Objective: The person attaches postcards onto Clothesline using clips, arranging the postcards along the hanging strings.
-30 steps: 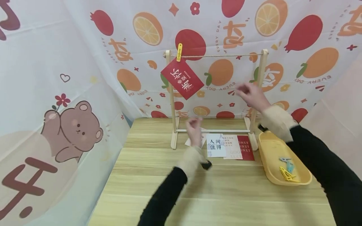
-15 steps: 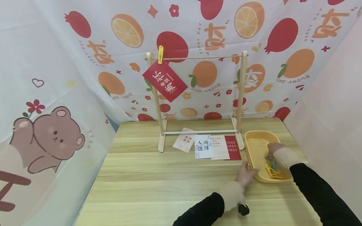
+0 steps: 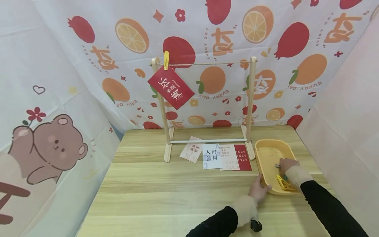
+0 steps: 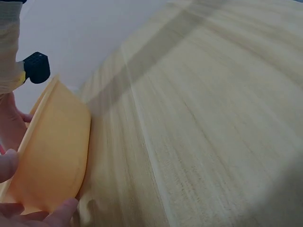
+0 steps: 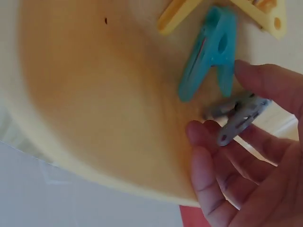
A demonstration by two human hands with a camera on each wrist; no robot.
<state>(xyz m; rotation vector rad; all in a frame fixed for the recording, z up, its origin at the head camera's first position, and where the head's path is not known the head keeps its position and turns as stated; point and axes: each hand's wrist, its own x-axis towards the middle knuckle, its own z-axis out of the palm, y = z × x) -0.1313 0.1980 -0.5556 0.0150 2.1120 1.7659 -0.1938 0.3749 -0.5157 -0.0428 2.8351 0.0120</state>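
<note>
From the head view I see a wooden drying rack [image 3: 207,108] standing at twelve o'clock on the wooden table [image 3: 165,197], a twine line strung across its top. A red card [image 3: 170,88] hangs tilted from that line by a yellow clip [image 3: 166,60] at the rack's ten o'clock corner. Four cards [image 3: 220,157] lie flat under the rack's lower bar, overlapping one another, just at nine o'clock of the yellow tray [image 3: 267,154]. Fruit-print cloth walls close in the table on three sides. Nothing stands between my hands and the tray.

The tray is oval, shallow, pale orange-yellow, sitting at the table's three o'clock edge. My left hand [image 3: 258,190] grips its near rim at about seven o'clock, fingers curled against the outer wall, thumb over the lip; the left wrist view shows fingertips pressed on the tray's side [image 4: 52,156].

My right hand [image 3: 286,164] is inside the tray. In the right wrist view its fingers [image 5: 213,189] pinch a grey clothespin [image 5: 239,117], small and plastic, its jaw end pointing out past my fingertips. A blue clothespin [image 5: 210,49] lies on the tray floor [image 5: 94,85] just at twelve o'clock of the grey one, touching or nearly so, and yellow clothespins [image 5: 255,12] lie beyond it at one o'clock, partly cut off by the picture's edge
</note>
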